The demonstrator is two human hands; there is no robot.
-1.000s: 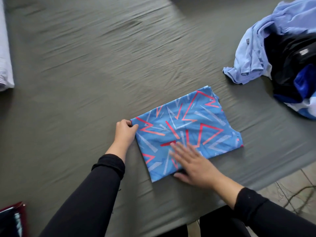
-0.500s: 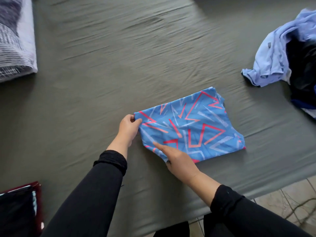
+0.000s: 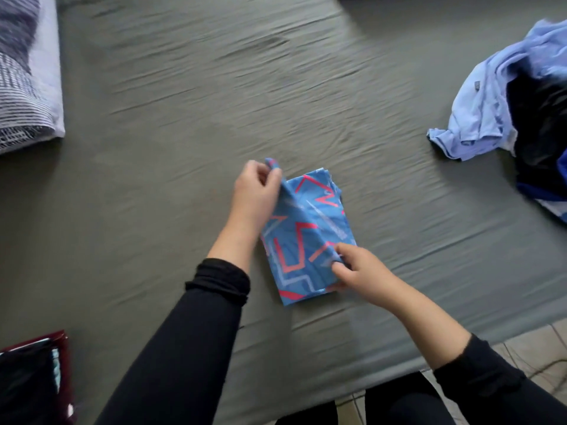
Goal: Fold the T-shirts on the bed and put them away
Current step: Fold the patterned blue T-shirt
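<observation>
Blue patterned T-shirt [image 3: 306, 237], red and pale zigzag print, folded to a narrow packet near the front edge of the bed [image 3: 214, 87], roughly midway along it. Left hand [image 3: 256, 191] pinching the packet's far left corner, corner lifted off the sheet. Right hand [image 3: 357, 273] curled on the near right edge, fingers gripping the cloth. Black sleeves on both arms. Grey-green sheet, wrinkled, under everything. Heap of unfolded clothes [image 3: 506, 108] toward the right edge of the bed, well apart from the packet: light blue garment on the outside, black and darker blue fabric behind. Striped grey-white bedding [image 3: 27, 84] at the far left edge. Dark red container [image 3: 33, 381] with dark cloth at the front left corner.
</observation>
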